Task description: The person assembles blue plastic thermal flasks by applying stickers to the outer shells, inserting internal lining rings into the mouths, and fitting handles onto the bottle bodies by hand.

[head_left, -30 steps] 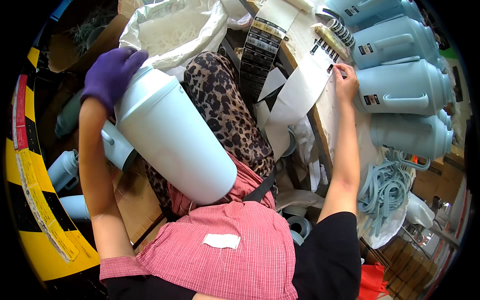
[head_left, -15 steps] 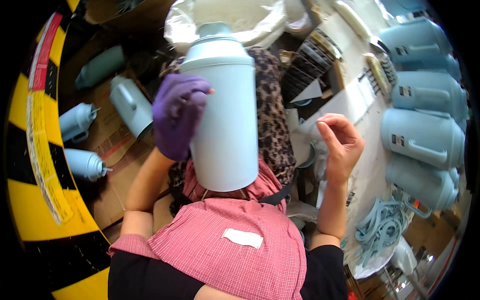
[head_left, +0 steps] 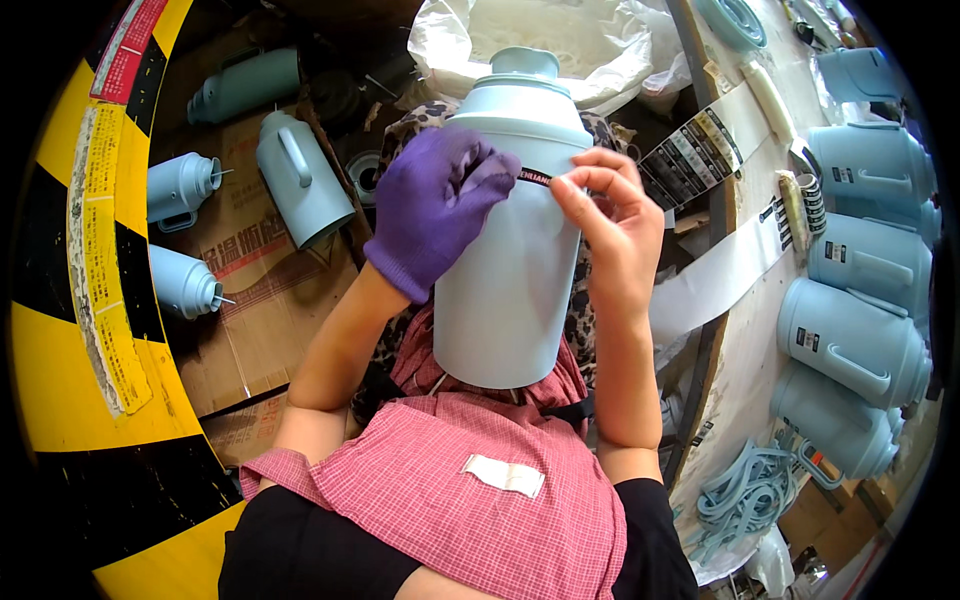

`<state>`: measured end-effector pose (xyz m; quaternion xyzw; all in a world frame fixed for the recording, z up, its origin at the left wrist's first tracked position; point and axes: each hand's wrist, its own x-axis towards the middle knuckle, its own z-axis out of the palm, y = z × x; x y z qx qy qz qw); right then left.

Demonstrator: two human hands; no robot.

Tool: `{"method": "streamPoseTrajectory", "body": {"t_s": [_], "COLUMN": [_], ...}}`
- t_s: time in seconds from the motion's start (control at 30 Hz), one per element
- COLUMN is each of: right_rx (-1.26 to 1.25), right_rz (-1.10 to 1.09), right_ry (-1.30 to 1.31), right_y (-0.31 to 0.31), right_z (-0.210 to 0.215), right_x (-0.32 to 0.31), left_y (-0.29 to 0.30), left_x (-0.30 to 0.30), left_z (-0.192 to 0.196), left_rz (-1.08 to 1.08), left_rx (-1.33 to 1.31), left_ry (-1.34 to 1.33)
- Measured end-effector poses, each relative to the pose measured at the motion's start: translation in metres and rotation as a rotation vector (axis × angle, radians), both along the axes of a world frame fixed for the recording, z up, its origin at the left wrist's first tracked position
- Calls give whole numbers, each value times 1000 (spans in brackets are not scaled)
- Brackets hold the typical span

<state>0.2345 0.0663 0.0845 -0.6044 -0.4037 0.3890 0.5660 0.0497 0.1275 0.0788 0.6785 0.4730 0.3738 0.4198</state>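
A pale blue vacuum flask (head_left: 505, 290) stands in front of me against my lap, its spout end away from me. Across its upper body lies a small black label (head_left: 534, 177) with light print. My left hand (head_left: 440, 205), in a purple knitted glove, is closed with its fingertips at the label's left end. Bare, my right hand (head_left: 615, 210) pinches thumb and forefinger together at the label's right end, the other fingers curled. The wrists frame the flask from both sides. Both hands' fingertips partly cover the label's ends.
Several blue flasks (head_left: 855, 335) lie on the right-hand bench, by coiled blue straps (head_left: 750, 490) and a sheet of labels (head_left: 690, 155). More flasks (head_left: 300, 175) lie on cardboard (head_left: 230, 350) at left. A white-lined sack (head_left: 630, 50) stands ahead; a yellow-black striped edge (head_left: 120, 430) borders the left.
My right hand has come left from beside the bench to the flask's front. The black label now shows between both hands. My left hand has moved from the flask's side onto its front.
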Motion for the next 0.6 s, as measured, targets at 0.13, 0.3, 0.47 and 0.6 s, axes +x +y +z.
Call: {"method": "streamPoseTrajectory", "body": {"t_s": [0.13, 0.3, 0.47, 0.6], "right_rx": [-82, -104, -84, -82], "right_rz": [17, 54, 71, 93], "right_ry": [9, -3, -83, -180], "right_y": [15, 24, 29, 28], "right_z": [-10, -7, -4, -16], "right_x": [10, 15, 16, 25], "left_y": [13, 15, 14, 23], "left_x": [5, 4, 10, -2], "left_z": [-9, -8, -10, -3], "left_rz": [28, 66, 63, -14], "left_rx": [409, 486, 540, 251], "left_ry": [246, 409, 542, 743]}}
